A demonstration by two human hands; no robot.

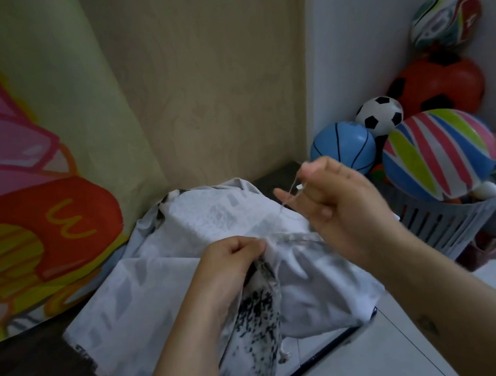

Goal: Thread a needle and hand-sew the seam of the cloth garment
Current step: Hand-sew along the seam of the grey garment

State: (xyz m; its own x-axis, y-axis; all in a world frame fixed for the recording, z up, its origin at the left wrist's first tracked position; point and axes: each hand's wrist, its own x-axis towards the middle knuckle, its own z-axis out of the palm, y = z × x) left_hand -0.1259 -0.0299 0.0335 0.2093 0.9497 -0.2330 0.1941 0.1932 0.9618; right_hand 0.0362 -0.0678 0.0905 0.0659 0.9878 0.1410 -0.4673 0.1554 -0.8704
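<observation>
In the head view, the left hand [233,260] curls its fingers tightly, pinching a fold of the white, grey-patterned cloth garment [165,291] at its seam. At 2 o'clock from it the raised right hand [345,204], fingers curled in, pinches a thin pale thread [287,198]. The thread slants down toward 7 o'clock to the pinched seam.
</observation>
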